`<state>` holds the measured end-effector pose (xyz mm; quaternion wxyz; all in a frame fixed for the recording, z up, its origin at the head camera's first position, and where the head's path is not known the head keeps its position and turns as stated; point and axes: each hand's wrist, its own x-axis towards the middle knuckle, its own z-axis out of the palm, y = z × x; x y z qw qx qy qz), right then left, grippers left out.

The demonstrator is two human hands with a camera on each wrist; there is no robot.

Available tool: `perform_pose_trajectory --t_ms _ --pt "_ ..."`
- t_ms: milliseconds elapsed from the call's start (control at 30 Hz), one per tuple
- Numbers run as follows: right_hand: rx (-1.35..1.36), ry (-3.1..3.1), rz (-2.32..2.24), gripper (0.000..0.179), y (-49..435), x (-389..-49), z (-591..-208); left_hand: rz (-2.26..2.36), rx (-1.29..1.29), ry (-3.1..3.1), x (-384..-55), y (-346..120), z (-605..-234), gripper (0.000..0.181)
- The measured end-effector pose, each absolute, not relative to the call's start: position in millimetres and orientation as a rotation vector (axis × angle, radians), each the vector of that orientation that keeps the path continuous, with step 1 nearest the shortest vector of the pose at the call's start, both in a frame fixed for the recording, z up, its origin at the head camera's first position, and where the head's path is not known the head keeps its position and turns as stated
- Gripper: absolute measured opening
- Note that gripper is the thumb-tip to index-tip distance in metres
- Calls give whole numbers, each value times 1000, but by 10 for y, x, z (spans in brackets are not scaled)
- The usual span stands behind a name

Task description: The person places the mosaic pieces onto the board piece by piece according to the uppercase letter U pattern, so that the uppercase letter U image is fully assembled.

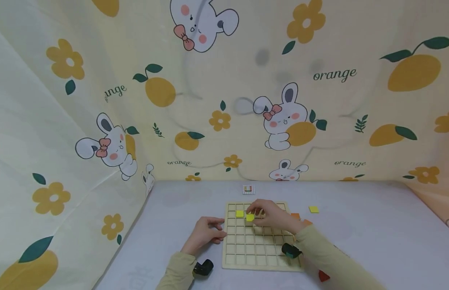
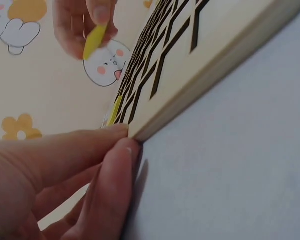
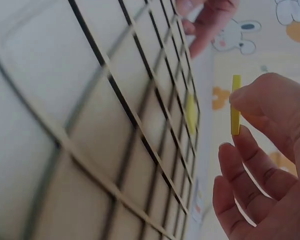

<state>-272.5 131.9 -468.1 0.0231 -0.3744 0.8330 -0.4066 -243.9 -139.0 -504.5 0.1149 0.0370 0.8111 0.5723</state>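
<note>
My right hand (image 1: 272,215) pinches a yellow square tile (image 1: 250,218) between thumb and fingers, above the upper part of a pale wooden grid board (image 1: 262,266). In the right wrist view the held tile (image 3: 235,105) shows edge-on, raised off the grid, the other fingers loosely bent below it. Another yellow tile (image 1: 239,213) lies in a cell near the board's top left, just left of the held one. At the board's left edge rests my left hand (image 1: 203,234); its fingertips touch the side, as the left wrist view shows close up.
Behind the board lies a small card (image 1: 249,189) with a coloured grid picture. A loose yellow tile (image 1: 313,209) is at the right, and orange pieces (image 1: 295,216) sit partly behind the right forearm. A red piece (image 1: 323,276) lies near the front. Printed cloth walls enclose the table.
</note>
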Motion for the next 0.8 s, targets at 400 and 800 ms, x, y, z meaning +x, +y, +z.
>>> perform_pose_trajectory --t_ms 400,800 --pt "-1098 2611 -1236 28 1184 -2725 -4880 1684 97 2403 -2418 -1199 -5013 46" --pt "-982 2649 -1218 26 1250 -2847 -4934 1710 7 2449 -2473 -1018 -5006 39"
